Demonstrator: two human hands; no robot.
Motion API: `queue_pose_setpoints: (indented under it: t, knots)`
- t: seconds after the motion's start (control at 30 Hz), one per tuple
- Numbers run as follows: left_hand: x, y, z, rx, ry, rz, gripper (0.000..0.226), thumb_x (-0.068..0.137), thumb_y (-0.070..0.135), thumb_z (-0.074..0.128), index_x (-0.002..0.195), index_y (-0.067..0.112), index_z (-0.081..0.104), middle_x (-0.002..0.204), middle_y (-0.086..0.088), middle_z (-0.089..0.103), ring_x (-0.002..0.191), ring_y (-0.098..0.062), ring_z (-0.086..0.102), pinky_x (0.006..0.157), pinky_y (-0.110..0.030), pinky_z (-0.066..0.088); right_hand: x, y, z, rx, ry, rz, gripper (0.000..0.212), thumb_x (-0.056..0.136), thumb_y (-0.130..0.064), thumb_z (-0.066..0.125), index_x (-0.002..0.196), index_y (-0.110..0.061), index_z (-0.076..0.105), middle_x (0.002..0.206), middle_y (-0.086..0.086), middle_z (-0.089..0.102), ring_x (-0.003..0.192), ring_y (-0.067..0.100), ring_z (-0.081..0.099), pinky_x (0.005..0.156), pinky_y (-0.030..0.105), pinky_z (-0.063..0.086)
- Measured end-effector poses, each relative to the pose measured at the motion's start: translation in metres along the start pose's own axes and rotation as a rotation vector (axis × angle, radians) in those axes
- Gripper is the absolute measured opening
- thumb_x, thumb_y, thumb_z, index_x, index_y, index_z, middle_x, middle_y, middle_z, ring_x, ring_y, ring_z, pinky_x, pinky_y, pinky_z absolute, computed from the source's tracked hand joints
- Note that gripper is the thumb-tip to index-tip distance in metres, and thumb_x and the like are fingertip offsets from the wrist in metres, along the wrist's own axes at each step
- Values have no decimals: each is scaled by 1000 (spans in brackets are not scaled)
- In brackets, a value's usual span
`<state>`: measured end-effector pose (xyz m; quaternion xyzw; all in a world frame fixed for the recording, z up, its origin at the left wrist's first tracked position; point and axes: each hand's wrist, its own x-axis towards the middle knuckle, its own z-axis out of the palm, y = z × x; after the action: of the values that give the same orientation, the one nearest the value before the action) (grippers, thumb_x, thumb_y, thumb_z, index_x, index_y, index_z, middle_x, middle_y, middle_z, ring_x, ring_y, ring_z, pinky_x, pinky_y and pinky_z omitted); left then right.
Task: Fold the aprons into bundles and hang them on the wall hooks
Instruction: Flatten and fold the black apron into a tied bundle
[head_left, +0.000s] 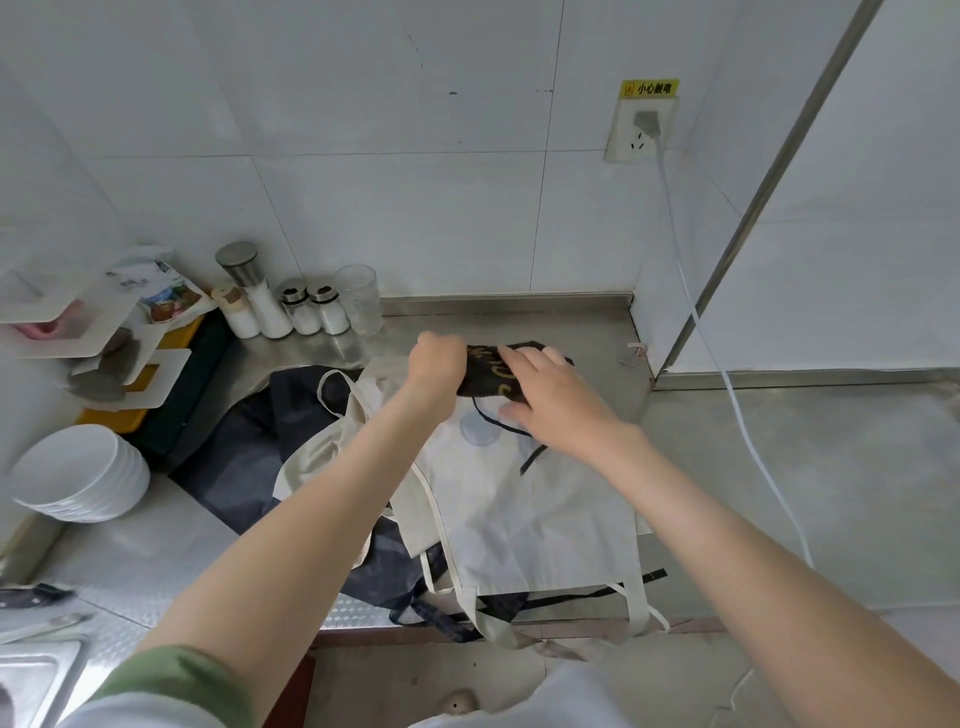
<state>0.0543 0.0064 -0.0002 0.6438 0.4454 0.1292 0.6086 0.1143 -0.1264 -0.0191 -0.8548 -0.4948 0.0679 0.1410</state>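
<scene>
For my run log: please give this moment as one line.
phase: folding | left grip: grips black apron bundle | right grip: rests on bundle | under: cream apron, counter | hanging: not yet

Left hand (437, 364) grips, right hand (551, 397) presses black bundle (485, 370).

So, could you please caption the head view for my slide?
Left hand grips, right hand presses a rolled black apron on the counter, white apron spread nearby.

black apron (484, 375) bundled, cream apron (519, 509) spread flat
</scene>
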Motion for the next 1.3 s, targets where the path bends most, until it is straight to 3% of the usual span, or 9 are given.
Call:
queue_pose_setpoints:
  t: [0.1, 0.17, 0.27, 0.4, 0.5, 0.6, 0.9, 1.1, 1.3]
  knots:
    - [-8, 1, -4, -284, -152, -70, 22, 98, 32, 47, 96, 10, 48, 85, -10, 55, 62, -22, 58, 50, -29, 51, 5, 9, -3, 150, 94, 27, 19, 94, -30, 56, 104, -14, 61, 101, 4, 61, 102, 24, 51, 81, 34, 40]
    - [-8, -3, -10, -168, -252, 11, 42, 98, 53, 39, 91, 14, 51, 82, -5, 58, 61, -21, 52, 56, -28, 46, 3, 17, -8, 363, 121, 139, 30, 96, -28, 55, 70, -17, 47, 70, -1, 51, 72, 20, 50, 61, 32, 31]
    - [-6, -13, -17, 106, -421, 151, 59, 86, 72, 41, 95, 17, 60, 102, -2, 66, 84, -17, 53, 78, -28, 42, -4, 26, -14, 888, 91, 307, 26, 95, -23, 58, 70, -19, 52, 73, -1, 59, 71, 13, 56, 63, 25, 37]
    - [-8, -27, -10, 476, -491, 192, 32, 93, 39, 60, 105, 9, 60, 98, 1, 64, 93, -13, 60, 88, -30, 45, -8, 38, -5, 1198, 1, 449, 9, 96, -22, 57, 91, -19, 63, 79, -8, 69, 70, 6, 62, 52, 15, 39]
    - [-6, -36, -9, 497, -439, 170, 27, 101, 26, 49, 85, 5, 57, 69, -6, 60, 60, -21, 59, 65, -33, 55, -10, 44, 7, 1206, -38, 530, 12, 97, -26, 55, 97, -16, 62, 82, -7, 66, 67, 4, 60, 47, 15, 40]
    - [-3, -45, -13, 628, -404, 162, 35, 102, 33, 41, 78, 11, 54, 60, -2, 46, 46, -16, 41, 46, -24, 38, -8, 51, 31, 1108, -9, 648, 28, 94, -33, 59, 95, -5, 65, 93, 8, 70, 88, 23, 67, 78, 34, 52]
    - [5, -88, -8, 976, -472, 177, 37, 102, 31, 37, 85, 10, 61, 76, 0, 54, 64, -13, 47, 56, -22, 35, -6, 62, 118, 636, 18, 748, 33, 95, -39, 53, 90, -7, 48, 78, 5, 51, 77, 28, 51, 64, 33, 34]
    - [2, -132, 22, 1019, -462, 629, 28, 100, 26, 47, 103, 6, 67, 144, -4, 41, 100, -24, 60, 78, -31, 45, -12, 69, 162, 569, 29, 774, 32, 97, -39, 49, 100, -12, 32, 86, 8, 54, 79, 31, 58, 57, 31, 33]
    - [18, -154, 60, 1082, -496, 332, 42, 99, 45, 43, 105, 6, 58, 119, -9, 48, 97, -29, 58, 86, -39, 47, -16, 79, 159, 514, 34, 749, 39, 98, -42, 47, 106, -5, 38, 90, 11, 60, 83, 34, 61, 63, 32, 38]
